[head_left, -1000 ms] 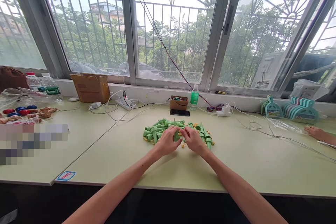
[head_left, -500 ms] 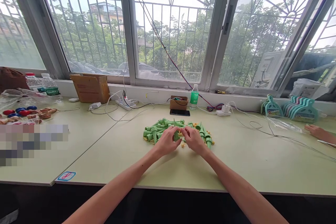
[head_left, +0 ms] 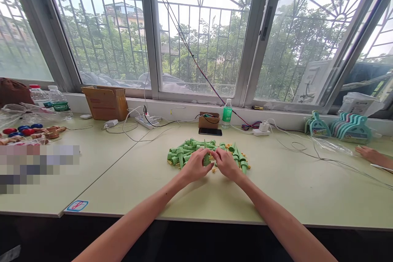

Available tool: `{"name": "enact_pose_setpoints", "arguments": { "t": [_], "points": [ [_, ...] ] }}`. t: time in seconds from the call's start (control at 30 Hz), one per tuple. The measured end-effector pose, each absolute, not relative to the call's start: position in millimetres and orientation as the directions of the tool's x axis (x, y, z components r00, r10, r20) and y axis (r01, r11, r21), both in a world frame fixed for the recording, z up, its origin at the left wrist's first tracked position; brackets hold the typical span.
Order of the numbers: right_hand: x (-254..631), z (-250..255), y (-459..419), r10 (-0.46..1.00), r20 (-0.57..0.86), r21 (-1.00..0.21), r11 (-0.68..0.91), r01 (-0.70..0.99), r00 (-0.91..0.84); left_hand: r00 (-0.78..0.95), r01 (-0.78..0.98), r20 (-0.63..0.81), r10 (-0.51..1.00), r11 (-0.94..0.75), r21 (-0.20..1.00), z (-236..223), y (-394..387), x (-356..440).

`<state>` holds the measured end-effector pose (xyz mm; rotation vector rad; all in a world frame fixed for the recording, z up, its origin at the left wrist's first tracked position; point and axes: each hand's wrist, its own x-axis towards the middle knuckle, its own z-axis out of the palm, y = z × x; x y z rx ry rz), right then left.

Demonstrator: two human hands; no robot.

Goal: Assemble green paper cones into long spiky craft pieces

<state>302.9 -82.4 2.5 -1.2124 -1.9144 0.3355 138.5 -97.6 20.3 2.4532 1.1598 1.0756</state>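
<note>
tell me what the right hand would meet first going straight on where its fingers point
Probably the green spike held in the left hand, though depth there is unclear.

Spikes [head_left: 180, 157] on table [head_left: 307, 188], phone [head_left: 210, 132] behind spikes, box [head_left: 208, 121] behind phone, bottle [head_left: 227, 114] right of box

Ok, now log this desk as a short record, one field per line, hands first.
Left hand: left hand holding a green spike, point up
Right hand: right hand close beside it, fingers bent; grip unclear
Around the hands: green plastic parts, small yellow pieces
Behind: black phone, small box, bottle with green label
Back left: cardboard box, white power strip
Far right: another person's hand, turquoise plastic items
</note>
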Motion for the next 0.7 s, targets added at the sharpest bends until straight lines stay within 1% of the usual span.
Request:
{"name": "enact_pose_setpoints", "arguments": {
  "t": [0.23,0.53,0.7],
  "points": [
    [304.0,0.5,-80.7,0.847,0.492,-0.583,0.493,0.646,-0.202,0.434,0.565,0.518,0.737,-0.67,0.481,20.1,-98.3,138.3],
    [301.5,5.6,-86.6,0.849,0.482,-0.631,0.507,0.587,-0.216,0.392,0.586,0.538,0.746,-0.653,0.48,19.4,-96.0,137.4],
    [302.3,3.6,-85.3,0.845,0.489,-0.622,0.512,0.592,-0.217,0.394,0.579,0.544,0.741,-0.66,0.479,18.6,-96.2,137.3]
  ]
}}
